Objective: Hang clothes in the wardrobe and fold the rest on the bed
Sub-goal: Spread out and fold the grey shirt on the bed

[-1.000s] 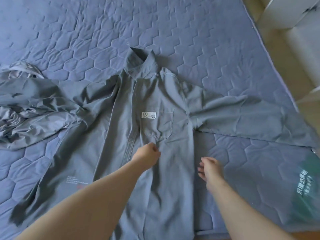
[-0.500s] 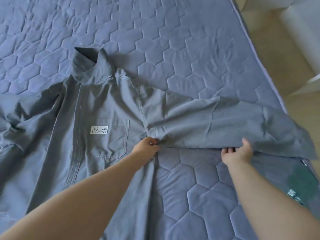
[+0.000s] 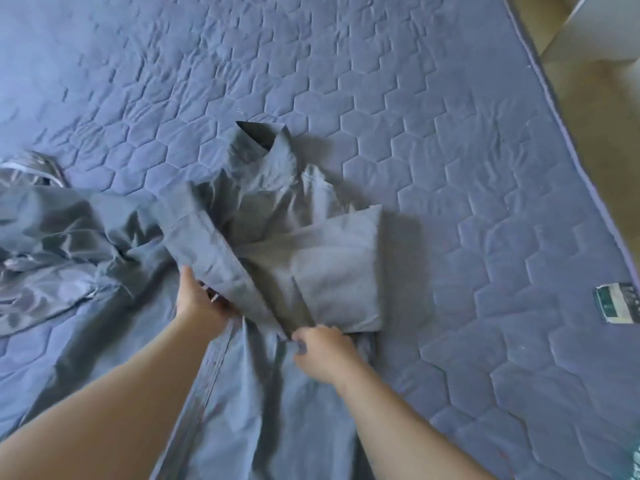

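Toward the middle of the bed (image 3: 450, 168), in our head view, we hold the grey shirt (image 3: 259, 410), left hand (image 3: 199, 303) gripping its folded-over sleeve (image 3: 339, 271), right hand (image 3: 325, 351) pinching the fold's lower corner, where a slack pinch could let it spring open.

A small green-and-white printed item (image 3: 618, 303), its lettering too blurred to read, lies flat near the right edge of the bed (image 3: 450, 168). Beyond that edge is tan floor (image 3: 595, 109), with white furniture (image 3: 602, 29) at the upper right.
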`<state>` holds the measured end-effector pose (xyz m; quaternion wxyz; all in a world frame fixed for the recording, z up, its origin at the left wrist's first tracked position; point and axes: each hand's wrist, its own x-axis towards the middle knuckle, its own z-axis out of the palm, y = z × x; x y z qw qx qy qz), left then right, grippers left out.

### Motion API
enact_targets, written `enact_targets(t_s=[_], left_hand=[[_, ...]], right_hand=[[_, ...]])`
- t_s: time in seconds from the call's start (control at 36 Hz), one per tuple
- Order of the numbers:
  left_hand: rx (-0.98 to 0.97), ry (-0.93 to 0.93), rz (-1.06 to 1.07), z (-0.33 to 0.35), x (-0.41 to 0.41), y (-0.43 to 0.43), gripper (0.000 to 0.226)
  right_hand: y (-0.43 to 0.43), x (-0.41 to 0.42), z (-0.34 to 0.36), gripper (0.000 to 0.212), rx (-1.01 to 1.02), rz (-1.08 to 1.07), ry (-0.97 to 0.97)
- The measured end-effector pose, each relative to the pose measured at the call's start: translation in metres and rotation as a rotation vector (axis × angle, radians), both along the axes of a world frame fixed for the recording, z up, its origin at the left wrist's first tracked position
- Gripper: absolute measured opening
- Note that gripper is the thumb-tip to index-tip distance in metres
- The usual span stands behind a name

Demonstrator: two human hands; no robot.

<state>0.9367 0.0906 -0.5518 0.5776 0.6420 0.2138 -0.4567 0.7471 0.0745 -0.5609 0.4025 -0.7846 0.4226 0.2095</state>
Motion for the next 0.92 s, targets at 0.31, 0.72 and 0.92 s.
enact_targets(t_s=[0.31, 0.72, 0.92], left_hand=[[0.337, -0.557, -0.147, -0.007, 0.073, 0.013, 0.071], [0.128, -0.398, -0.750, -0.010, 0.147, -0.018, 0.037], [0.407, -0.431, -0.714, -0.029, 0.131, -0.040, 0.106]], right_hand=[[0.022, 0.067, -0.012, 0.013, -0.407, -0.402, 0.001], [-0.004, 0.194, -0.016, 0.046, 0.062, -0.653, -0.203], [0.016, 0.192, -0.026, 0.021, -0.107, -0.210, -0.090]])
